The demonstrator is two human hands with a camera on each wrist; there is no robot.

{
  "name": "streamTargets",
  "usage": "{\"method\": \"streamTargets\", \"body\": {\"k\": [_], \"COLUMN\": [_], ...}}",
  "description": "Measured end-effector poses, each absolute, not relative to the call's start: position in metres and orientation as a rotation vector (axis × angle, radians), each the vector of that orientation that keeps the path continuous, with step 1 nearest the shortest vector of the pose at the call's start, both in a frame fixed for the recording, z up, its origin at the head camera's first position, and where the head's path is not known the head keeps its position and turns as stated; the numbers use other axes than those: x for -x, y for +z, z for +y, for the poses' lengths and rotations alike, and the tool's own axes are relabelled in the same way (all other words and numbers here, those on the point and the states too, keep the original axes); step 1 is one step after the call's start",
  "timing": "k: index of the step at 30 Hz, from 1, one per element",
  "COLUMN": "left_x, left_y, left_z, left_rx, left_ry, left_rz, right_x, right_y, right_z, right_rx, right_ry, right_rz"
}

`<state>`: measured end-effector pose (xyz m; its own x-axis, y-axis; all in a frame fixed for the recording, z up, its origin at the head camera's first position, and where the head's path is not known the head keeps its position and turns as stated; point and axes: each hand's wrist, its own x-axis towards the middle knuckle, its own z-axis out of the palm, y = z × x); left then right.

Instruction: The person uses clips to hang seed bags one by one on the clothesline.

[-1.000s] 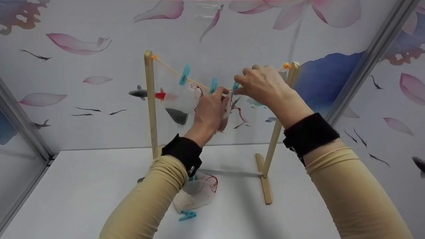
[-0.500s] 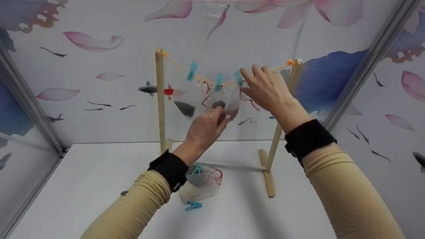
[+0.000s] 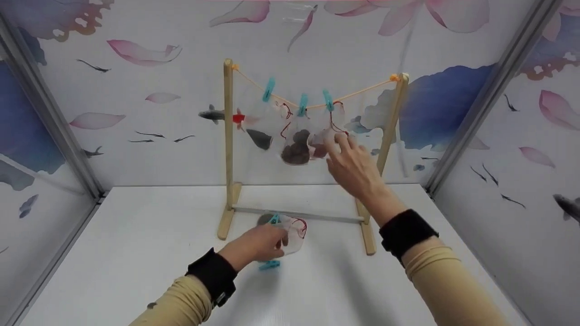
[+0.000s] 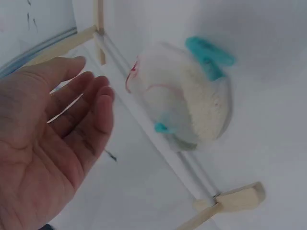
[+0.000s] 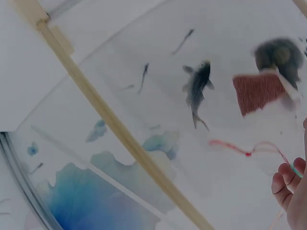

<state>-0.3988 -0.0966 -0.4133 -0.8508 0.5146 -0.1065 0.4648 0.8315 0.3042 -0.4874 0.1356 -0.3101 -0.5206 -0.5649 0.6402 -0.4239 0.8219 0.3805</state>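
Left hand (image 3: 260,244): fingers loosely bent, nothing held, above the grain bag (image 4: 204,103) lying on the bench (image 3: 158,235). Right hand (image 3: 355,167): fingers slightly bent, part-open, near the red-filled bag (image 3: 319,149) hung from the line (image 3: 362,92); contact cannot be told.

Fingers (image 4: 101,117) loosely bent, the left hand (image 4: 57,139) is apart from the grain bag (image 4: 184,103); a teal clip (image 4: 207,51) is at its edge, a second clip (image 4: 162,127) on the side nearest the white rod (image 4: 180,167).
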Motion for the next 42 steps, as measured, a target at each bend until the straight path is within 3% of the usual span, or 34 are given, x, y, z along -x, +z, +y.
{"method": "streamTargets", "body": {"k": [9,16,25,33,42], "left_x": [0.366,0.365,0.356,0.347,0.351], "left_y": [-0.486,-0.514,-0.515,-0.494,-0.496], "left_z": [-0.106,-0.107,-0.099,-0.087,-0.074], "left_rx": [-0.8,-0.817,-0.648,-0.525,-0.515], "left_ry": [0.278,0.392,0.346,0.853,1.261], "left_rz": [2.959,3.112,3.205,3.031,2.735], "right_x": [0.435,0.39,0.355,0.35,0.351], "right_y": [-0.421,-0.473,-0.494,-0.501,-0.499], "right_z": [0.116,0.1,0.096,0.109,0.12], "right_rx": [-0.837,-1.061,-0.94,-0.833,-0.819], "right_ry": [-0.006,0.24,0.298,0.622,0.868], "right_rz": [-2.62,-3.167,-3.16,-3.292,-3.33]}}
